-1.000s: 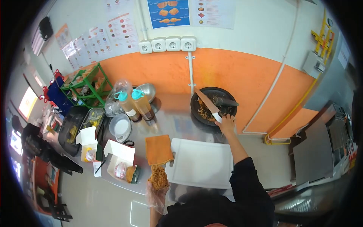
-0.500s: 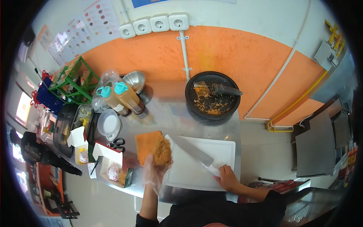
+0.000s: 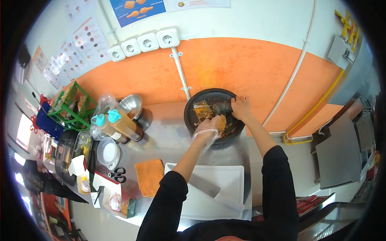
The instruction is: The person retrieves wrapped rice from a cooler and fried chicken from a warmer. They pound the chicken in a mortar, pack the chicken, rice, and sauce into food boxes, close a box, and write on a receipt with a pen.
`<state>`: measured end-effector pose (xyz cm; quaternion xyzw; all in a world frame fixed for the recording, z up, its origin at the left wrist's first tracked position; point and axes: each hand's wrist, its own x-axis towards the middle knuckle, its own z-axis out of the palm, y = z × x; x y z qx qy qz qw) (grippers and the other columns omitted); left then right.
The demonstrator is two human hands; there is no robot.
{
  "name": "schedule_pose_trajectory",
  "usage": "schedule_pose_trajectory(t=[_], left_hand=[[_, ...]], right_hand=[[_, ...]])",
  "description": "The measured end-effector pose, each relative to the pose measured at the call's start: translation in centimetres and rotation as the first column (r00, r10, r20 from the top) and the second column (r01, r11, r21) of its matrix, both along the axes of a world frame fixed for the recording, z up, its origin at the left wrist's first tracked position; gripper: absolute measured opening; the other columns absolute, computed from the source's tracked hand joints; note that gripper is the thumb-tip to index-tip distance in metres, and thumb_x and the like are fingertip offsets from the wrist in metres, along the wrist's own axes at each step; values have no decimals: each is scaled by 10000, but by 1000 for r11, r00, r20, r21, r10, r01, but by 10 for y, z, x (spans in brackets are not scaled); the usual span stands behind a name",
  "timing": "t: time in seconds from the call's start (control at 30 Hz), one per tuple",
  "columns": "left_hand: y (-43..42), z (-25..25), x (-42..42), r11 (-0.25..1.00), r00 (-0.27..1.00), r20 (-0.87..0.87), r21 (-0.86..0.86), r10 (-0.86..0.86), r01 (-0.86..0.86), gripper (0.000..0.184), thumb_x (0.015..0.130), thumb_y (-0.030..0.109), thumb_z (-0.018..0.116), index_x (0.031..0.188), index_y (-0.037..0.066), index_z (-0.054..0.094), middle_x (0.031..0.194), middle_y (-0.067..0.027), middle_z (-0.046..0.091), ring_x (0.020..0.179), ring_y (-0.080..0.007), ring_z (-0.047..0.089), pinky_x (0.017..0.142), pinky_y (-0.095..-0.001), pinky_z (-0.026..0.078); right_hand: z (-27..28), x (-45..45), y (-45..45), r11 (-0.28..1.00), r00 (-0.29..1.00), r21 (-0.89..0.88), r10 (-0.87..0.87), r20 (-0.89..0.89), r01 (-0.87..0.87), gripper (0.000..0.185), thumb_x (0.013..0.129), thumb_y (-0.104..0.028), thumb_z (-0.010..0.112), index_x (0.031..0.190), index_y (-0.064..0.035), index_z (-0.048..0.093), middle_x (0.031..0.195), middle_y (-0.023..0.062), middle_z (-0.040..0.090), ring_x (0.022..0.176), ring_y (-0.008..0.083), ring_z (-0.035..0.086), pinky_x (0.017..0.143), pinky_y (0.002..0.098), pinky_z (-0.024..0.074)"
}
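My left hand, in a clear plastic glove, holds the piece of fried chicken low inside the black stone mortar. My right hand is closed round the end of the dark pestle at the mortar's right rim. Orange crumbs and a small plastic packet lie in the mortar. The knife rests on the white cutting board, its white handle toward the lower right. An orange cloth lies left of the board.
To the left stand two sauce bottles, a metal bowl, a round plastic tub, scissors, and open food boxes. A green rack is farther back. A person in dark clothes is at the far left.
My left hand has carried the chicken from beside the board into the mortar. My right hand has let go of the knife, now lying on the board, and has taken hold of the pestle.
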<state>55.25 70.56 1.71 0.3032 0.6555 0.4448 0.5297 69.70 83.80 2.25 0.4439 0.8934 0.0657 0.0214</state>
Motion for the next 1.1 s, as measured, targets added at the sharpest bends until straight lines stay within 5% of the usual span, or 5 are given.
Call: schedule_pose_trajectory(t=[0.07, 0.27, 0.33, 0.47, 1.1], left_hand=[[-2, 22, 6, 986, 620, -767, -140, -167, 93, 566, 880, 510, 455, 1111, 15, 600, 1054, -204, 634, 1025, -316, 595, 850, -415, 491], [-4, 25, -24, 953, 375, -914, -42, -159, 300, 474, 840, 485, 522, 1015, 73, 678, 981, -176, 657, 911, -307, 618, 831, -405, 469], [3, -4, -38, 944, 935, -336, 259, -109, 203, 397, 823, 436, 585, 970, 85, 696, 917, -102, 673, 805, -219, 621, 751, -347, 486], [-1, 34, -32, 993, 994, -76, -91, -82, 75, 372, 859, 338, 577, 1013, 12, 666, 949, -105, 650, 878, -173, 583, 815, -276, 453], [13, -42, -36, 920, 770, 637, 272, 48, -283, 933, 887, 697, 67, 1346, -42, 405, 1422, -181, 385, 1379, -275, 242, 1119, -339, 102]], right_hand=[[20, 1, -13, 981, 997, 190, -35, -72, 48, 460, 674, -237, 770, 1025, -16, 574, 1013, 142, 621, 1002, 295, 594, 864, 446, 458], [7, 29, 3, 983, 990, -116, -140, 9, 140, 589, 702, -378, 769, 1091, -37, 488, 786, 138, 637, 637, 194, 648, 533, 312, 505], [43, 39, -10, 910, 957, -382, -240, -163, 163, 574, 748, -397, 732, 1108, -30, 476, 774, 123, 625, 596, 172, 625, 499, 288, 487], [70, 44, -44, 724, 654, -683, -468, -594, -103, 604, 820, -472, 637, 1165, -10, 456, 722, 119, 621, 506, 199, 589, 510, 309, 507], [52, -17, -115, 950, 981, -311, -53, -186, -8, 354, 929, -361, 475, 1271, -268, 471, 900, 201, 644, 880, 376, 617, 759, 463, 494]])
